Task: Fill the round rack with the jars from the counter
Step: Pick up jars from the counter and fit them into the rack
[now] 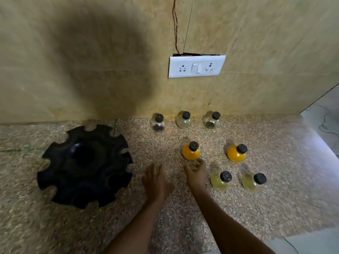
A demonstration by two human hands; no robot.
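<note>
A black round rack [85,165] with notched slots stands on the left of the speckled counter [275,198]; none of its slots holds a jar. Several small black-capped jars stand to the right. Three clear ones line the wall [158,123] [184,120] [211,120]. Two are orange [190,152] [236,154], and two pale yellow ones [221,179] [252,180] stand nearest. My left hand [156,182] hovers over the counter with fingers relaxed, holding nothing. My right hand [197,173] reaches forward, fingertips just below the nearer orange jar, fingers loosely curved and empty.
A white socket and switch plate [196,66] is on the tiled wall, with a wire [175,24] running up from it. The counter ends at the right, where floor and cables [326,129] show. A dark shadow lies on the wall above the rack.
</note>
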